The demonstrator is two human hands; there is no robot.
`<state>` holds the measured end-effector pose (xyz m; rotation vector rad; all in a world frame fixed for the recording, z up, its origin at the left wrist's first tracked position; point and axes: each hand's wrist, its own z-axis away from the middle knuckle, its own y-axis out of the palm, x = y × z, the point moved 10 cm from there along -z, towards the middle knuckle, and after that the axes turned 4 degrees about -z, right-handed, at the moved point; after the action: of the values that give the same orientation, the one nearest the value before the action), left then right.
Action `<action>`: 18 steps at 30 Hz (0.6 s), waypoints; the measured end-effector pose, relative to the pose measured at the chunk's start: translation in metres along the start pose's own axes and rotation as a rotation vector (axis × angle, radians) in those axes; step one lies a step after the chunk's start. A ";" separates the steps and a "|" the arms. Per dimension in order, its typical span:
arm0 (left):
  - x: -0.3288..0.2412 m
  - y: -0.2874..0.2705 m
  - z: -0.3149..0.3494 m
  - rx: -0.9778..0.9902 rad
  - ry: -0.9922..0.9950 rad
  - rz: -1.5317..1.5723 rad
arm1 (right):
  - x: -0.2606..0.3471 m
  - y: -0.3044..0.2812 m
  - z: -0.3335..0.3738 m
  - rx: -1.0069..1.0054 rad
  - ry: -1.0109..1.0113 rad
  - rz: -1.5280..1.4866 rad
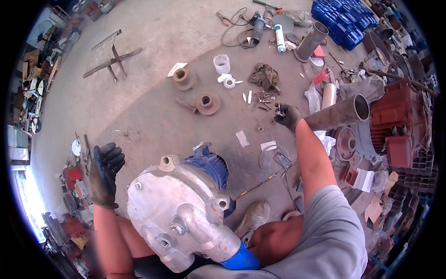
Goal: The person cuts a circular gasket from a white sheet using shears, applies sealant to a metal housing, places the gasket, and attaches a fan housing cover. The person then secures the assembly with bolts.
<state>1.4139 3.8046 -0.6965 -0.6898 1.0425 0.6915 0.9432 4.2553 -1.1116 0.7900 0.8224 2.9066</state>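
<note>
A large silver metal pump casing (162, 200) with a blue motor (211, 167) behind it and a blue pipe end (241, 258) stands upright between my legs. My left hand (107, 172), in a dark glove, is raised beside the casing's left side, fingers stretched and holding nothing. Farther out on the right, my gloved right hand (289, 117) is closed around a small silvery metal piece (279, 111), its exact kind too small to make out. Several loose bolts (264, 98) lie on the floor just past that hand, near a crumpled brown rag (264, 76).
Two rusty flanged parts (207, 103), (183, 80) and a white plastic cup (221, 64) stand ahead. A steel pipe (339, 113) lies right of my right hand, near a red machine housing (395, 116). An angle grinder (258, 31) with its cord lies far ahead.
</note>
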 end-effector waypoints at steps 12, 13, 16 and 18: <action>0.000 0.018 -0.015 0.006 -0.021 0.035 | 0.057 0.013 -0.053 -0.532 -0.380 1.431; 0.002 0.018 -0.017 0.007 -0.020 0.031 | 0.053 0.016 -0.051 -0.543 -0.361 1.516; 0.003 0.006 -0.013 -0.025 -0.021 0.021 | 0.045 0.058 -0.042 -0.446 -0.355 1.667; 0.003 -0.003 -0.005 -0.063 -0.030 0.004 | 0.044 0.074 -0.027 -0.419 -0.341 1.689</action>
<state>1.4143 3.7993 -0.7006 -0.7296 0.9984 0.7388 0.9009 4.1848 -1.0741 2.7013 -1.0556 3.3314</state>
